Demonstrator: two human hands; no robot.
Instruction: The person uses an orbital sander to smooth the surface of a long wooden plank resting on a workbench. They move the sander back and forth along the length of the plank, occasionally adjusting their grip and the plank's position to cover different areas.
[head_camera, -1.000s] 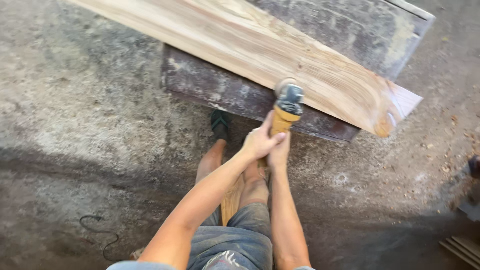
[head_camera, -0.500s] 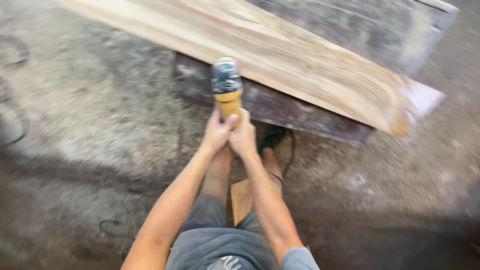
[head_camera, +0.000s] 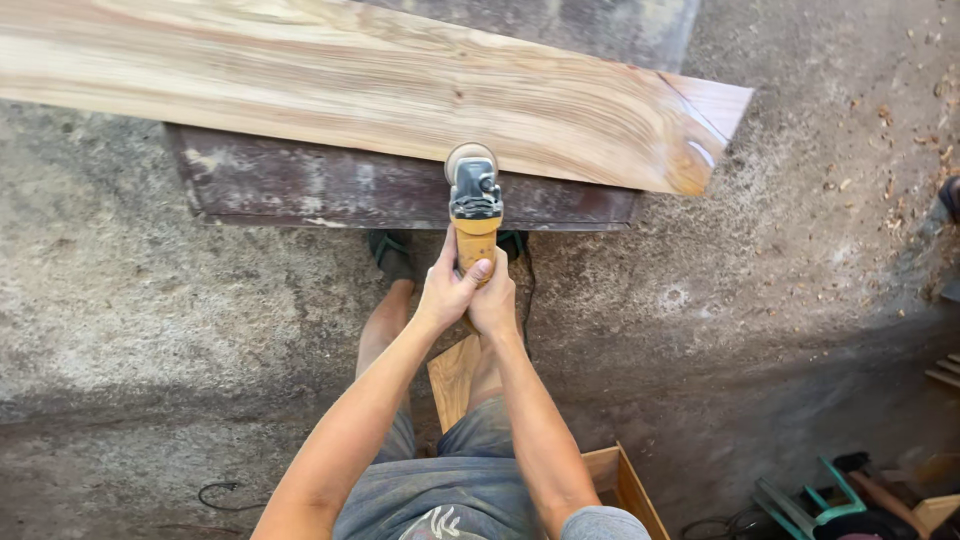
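Observation:
A yellow and grey angle grinder (head_camera: 474, 205) is gripped by both my hands at its yellow body. My left hand (head_camera: 448, 290) wraps it from the left, my right hand (head_camera: 496, 300) from the right and slightly lower. The grinder's round disc (head_camera: 470, 155) rests against the near edge of a long pale wooden plank (head_camera: 380, 90) with strong grain. The plank lies across a dark rusty metal support (head_camera: 400, 190). Below are my legs, with green sandals (head_camera: 392, 252) on the concrete floor.
Dusty concrete floor (head_camera: 150, 320) all around, with wood chips at the right. A small wooden board (head_camera: 455, 375) lies between my legs. A wooden box corner (head_camera: 620, 485) and a green-framed tool (head_camera: 815, 495) sit at the lower right. A black cable (head_camera: 220, 492) lies at the lower left.
The view has swung and steadied. The grinder, held in both hands throughout, has shifted along the plank's near edge, first left and then back towards the middle.

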